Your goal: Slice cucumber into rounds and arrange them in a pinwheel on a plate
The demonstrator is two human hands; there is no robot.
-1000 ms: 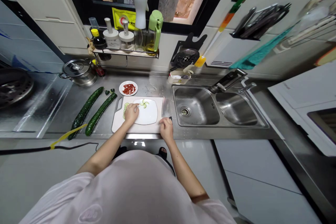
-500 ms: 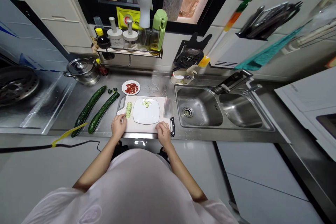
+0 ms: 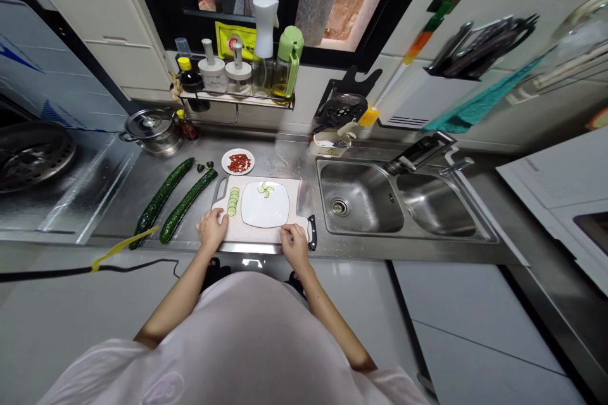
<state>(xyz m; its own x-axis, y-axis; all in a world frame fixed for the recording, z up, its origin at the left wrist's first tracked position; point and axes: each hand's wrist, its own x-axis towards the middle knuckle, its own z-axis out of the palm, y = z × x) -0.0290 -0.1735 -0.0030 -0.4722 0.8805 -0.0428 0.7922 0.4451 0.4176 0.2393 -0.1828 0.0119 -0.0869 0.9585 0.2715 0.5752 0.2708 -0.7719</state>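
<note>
A white plate [image 3: 266, 210] lies on the pale cutting board [image 3: 256, 234], with several cucumber slices [image 3: 265, 189] fanned near its far edge. More cucumber slices [image 3: 232, 201] overlap in a row on the board's left side. My left hand [image 3: 212, 230] rests at the board's left front corner, just below that row, its fingers loosely bent and apart. At the plate's near right corner is my right hand [image 3: 295, 247], fingers curled together; what they hold, if anything, is hidden. A knife with a black handle [image 3: 312, 232] lies at the board's right edge.
Two whole cucumbers [image 3: 164, 202] lie to the left on the steel counter. Behind the board stands a small plate of chopped red pieces [image 3: 239, 162]. A double sink [image 3: 361, 196] is at the right, a lidded pot [image 3: 154, 133] at the back left.
The view has tilted slightly, so everything sits a little lower. My left hand's fingers have loosened; my right hand has shifted slightly left along the plate's edge. The slices look unchanged.
</note>
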